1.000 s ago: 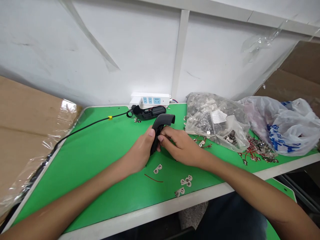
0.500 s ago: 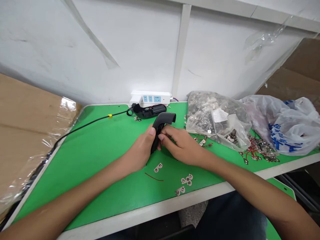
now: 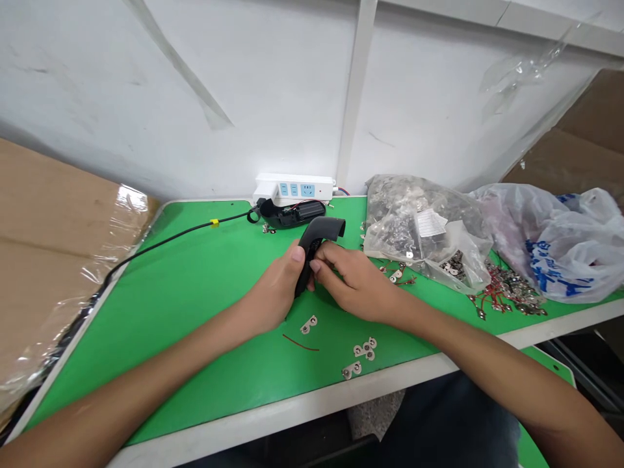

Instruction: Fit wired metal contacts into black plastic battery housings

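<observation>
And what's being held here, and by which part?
A black curved casing, by the straight part below its bend, in the left hand; right hand unclear.

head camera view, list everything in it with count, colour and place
table: one, green with white edging, centre
curved casing: one, black, centre, held
wall: one, white, behind
cardboard: two, brown, far left and right
power strip: one, white, far edge
second casing: one, black, beside the power strip
cable: one, black with yellow tag, left
clear bag: one, transparent, right
printed bag: one, white and blue, far right
wired contacts: many, silver with red wires, right
loose contacts: several, silver, mostly near edge
loose wire: one, reddish, near edge
left hand: one, bare, gripping the curved casing
right hand: one, bare, at the curved casing
</observation>
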`<state>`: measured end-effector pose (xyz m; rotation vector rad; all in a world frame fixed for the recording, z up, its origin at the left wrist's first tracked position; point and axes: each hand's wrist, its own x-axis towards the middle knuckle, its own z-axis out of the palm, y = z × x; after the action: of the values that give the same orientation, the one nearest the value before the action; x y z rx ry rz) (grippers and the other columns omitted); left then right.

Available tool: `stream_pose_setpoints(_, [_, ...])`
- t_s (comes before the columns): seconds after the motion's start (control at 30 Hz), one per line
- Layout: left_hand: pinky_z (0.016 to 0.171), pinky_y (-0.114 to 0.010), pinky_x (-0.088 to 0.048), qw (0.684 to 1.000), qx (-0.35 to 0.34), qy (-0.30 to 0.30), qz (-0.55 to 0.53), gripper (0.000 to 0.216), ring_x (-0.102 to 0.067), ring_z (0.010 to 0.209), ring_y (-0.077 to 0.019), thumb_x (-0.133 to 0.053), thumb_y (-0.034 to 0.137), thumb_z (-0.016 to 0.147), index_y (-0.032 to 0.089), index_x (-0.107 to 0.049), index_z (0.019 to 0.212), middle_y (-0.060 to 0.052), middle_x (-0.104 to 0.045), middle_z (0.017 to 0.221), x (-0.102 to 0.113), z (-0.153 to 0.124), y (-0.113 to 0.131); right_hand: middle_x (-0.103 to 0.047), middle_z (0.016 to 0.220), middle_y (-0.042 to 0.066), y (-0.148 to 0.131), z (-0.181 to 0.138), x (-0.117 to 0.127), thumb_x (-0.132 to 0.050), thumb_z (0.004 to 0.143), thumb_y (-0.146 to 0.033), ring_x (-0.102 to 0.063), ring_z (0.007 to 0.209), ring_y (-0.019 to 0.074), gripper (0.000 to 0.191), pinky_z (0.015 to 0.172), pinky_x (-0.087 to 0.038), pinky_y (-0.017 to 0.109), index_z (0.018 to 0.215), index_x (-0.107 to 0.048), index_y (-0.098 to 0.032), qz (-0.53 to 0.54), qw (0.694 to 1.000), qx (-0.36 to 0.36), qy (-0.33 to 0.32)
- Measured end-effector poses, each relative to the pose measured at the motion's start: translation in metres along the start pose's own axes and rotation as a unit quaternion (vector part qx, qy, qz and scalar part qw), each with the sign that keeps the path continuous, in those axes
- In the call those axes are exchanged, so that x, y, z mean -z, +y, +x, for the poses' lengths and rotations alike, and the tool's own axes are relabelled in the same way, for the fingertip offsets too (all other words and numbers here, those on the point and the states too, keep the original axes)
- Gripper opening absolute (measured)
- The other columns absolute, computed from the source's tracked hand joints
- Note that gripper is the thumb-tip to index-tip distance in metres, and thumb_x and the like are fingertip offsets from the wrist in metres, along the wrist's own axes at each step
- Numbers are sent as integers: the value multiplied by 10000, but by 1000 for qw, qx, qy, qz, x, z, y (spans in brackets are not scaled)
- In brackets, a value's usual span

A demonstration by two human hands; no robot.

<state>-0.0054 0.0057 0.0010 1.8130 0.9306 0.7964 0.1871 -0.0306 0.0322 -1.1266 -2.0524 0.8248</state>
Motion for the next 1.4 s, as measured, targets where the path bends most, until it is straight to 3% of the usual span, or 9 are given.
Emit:
stream_pose_setpoints(0.4, [741, -368, -481, 1000, -12, -15, -22, 646, -579, 777, -214, -211, 758, 1047, 216, -544, 934, -38, -629, 829, -1, 2, 7, -710, 885, 18, -1, 0, -2, -464, 1107, -350, -637, 782, 168, 251, 734, -459, 327, 914, -555, -218, 72, 996, -48, 7])
stream_pose_setpoints(0.7, [782, -352, -503, 997, -11, -45, -54, 678, -615, 807, -203, -165, 707, 1074, 168, -573, 1018, -99, -722, 935, -1, 2, 8, -687, 826, 6, 5, 1, -6, -505, 1101, -435, -667, 813, 168, 337, 777, -487, 321, 845, -541, -218, 166, 984, -66, 11])
stream_pose_setpoints(1.13, [791, -356, -488, 998, -21, -37, -51, 682, -605, 820, -203, -160, 719, 1069, 190, -557, 907, -82, -690, 898, -2, 5, 3, -687, 821, 4, 9, 3, -6, -558, 1061, -560, -652, 791, 158, 399, 791, -498, 309, 865, -565, -213, 186, 980, -67, 7])
stream_pose_setpoints(1.4, [806, -360, -483, 997, -23, -52, -53, 636, -600, 822, -199, -153, 711, 1073, 201, -521, 981, -75, -696, 935, -1, 2, 1, -665, 795, -3, 9, 3, -5, -546, 1077, -476, -638, 779, 157, 343, 771, -488, 308, 865, -580, -208, 200, 978, -62, 0])
